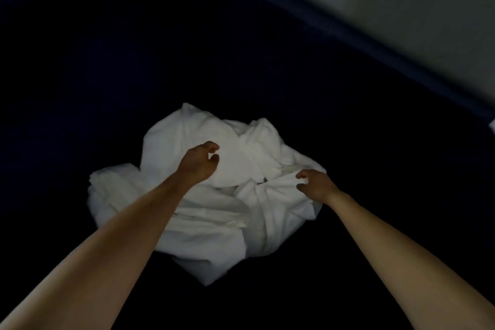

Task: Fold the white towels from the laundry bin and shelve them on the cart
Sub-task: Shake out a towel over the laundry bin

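A crumpled heap of white towels lies at the bottom of the dark laundry bin, seen from above. My left hand hovers over the upper middle of the heap, fingers curled but apart, holding nothing. My right hand is at the heap's right side, its fingertips pinching a raised fold of white towel. Both bare forearms reach down into the bin from the lower corners of the view. The cart is not in view.
The bin's dark blue rim runs diagonally across the upper right, with a pale grey floor or wall beyond it. The bin's inner walls are very dark around the heap.
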